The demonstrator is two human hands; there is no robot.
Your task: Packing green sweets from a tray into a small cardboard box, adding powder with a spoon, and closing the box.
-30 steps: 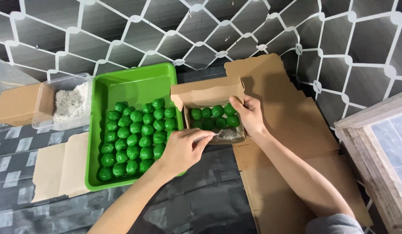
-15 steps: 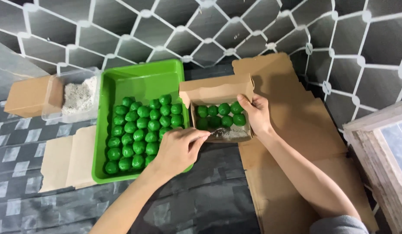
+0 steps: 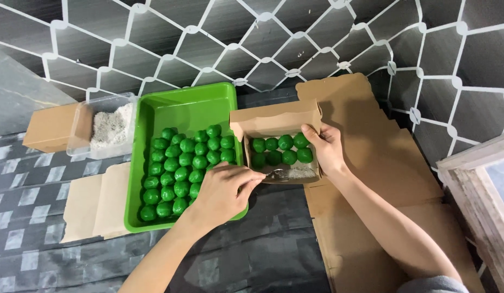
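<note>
Head view: the left hand (image 3: 222,192) rests over the near right corner of the green tray (image 3: 154,116), fingers curled narrow around a small spoon (image 3: 274,174) whose tip reaches into the cardboard box (image 3: 273,120). The right hand (image 3: 326,147) grips the box's right wall, thumb inside and fingers wrapped outside. The box sits just right of the tray on flat cardboard sheets (image 3: 366,135) and holds two rows of green balls (image 3: 279,150), with white flakes along its near edge. Many more balls fill the tray. A clear tub (image 3: 108,127) of white flakes stands left of the tray.

The balls look soft, light and easily dented, perhaps a little sticky; they are best lifted gently from the sides or scooped. The thin box would flex, so it wants support at its walls or base.
</note>
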